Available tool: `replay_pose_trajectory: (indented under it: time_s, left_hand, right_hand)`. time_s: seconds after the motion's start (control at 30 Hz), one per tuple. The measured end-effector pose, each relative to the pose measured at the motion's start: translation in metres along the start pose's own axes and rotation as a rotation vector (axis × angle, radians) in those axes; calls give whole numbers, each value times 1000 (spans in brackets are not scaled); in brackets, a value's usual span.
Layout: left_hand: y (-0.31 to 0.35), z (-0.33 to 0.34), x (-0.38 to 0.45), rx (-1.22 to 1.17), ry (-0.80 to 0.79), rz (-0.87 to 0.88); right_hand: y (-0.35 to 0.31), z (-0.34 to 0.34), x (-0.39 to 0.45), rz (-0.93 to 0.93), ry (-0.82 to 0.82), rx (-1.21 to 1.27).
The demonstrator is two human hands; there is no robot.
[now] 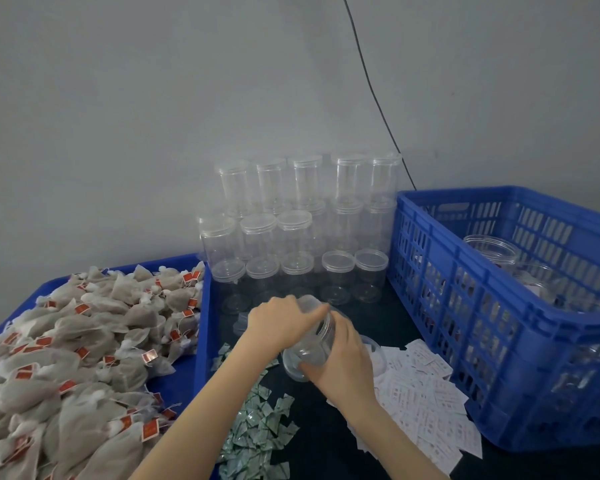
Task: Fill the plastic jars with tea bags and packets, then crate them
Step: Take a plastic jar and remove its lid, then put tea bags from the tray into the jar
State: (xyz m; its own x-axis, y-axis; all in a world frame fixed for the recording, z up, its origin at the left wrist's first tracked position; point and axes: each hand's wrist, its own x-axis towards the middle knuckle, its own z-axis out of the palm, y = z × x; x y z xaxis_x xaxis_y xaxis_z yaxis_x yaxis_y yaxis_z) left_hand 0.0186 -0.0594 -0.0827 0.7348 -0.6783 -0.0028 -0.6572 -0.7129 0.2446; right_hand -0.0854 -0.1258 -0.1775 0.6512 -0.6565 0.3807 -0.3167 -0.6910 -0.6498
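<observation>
Just below the middle of the frame, a clear plastic jar [315,337] is held tilted on its side above the dark table [329,455], its lidded end pointing up and away. The right hand [343,362] wraps the jar's body from the right, fingers curled round its lower end. The left hand [278,323] sits over the top end, fingers curled round the lid [310,303]. Whether the lid is tight or loose cannot be told.

Under the forearms, lower middle of the frame, lies a scatter of small green-and-white packets [257,431]. To the right of them a spread of white packets [426,400] with red print reaches to the foot of a blue crate [499,341] on the right side of the frame. Inside the crate stand several clear jars [492,251]; their contents are hard to make out.

Behind the hands, at the middle of the frame, empty lidded jars [302,230] are stacked in three tiers against a grey wall [118,116].

On the left, a blue tray [201,327] holds a large heap of tea bags [73,358] with red tags. A black cable [371,88] runs down the wall toward the crate.
</observation>
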Motion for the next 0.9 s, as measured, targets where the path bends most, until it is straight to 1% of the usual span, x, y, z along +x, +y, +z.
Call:
replay_pose_trajectory:
  time_s: [0.07, 0.17, 0.23, 0.27, 0.37, 0.5, 0.6, 0.7, 0.9]
  left_hand:
    - [-6, -1, 6, -49, 58, -36]
    - [-23, -6, 19, -215, 9, -15]
    - [-32, -7, 31, -284, 9, -26]
    - [-35, -6, 37, -278, 13, -41]
    - [-40, 3, 54, -160, -7, -86]
    - [-45, 26, 71, -2, 19, -134]
    - [-54, 42, 82, 10, -5, -122]
    - [-66, 53, 90, 82, 10, -98]
    - [-82, 55, 97, 125, -39, -81]
  right_hand:
    - [3, 1, 0, 8, 34, 4]
    - [11, -3, 0, 107, -3, 107]
    - [18, -5, 1, 160, -13, 134]
    - [21, -5, 2, 177, -6, 147]
    - [24, -5, 3, 202, 0, 243]
    - [22, -3, 2, 199, -91, 349]
    - [22, -1, 2, 194, -115, 384]
    - [22, 0, 2, 195, -142, 399]
    - [14, 6, 1, 194, -163, 434]
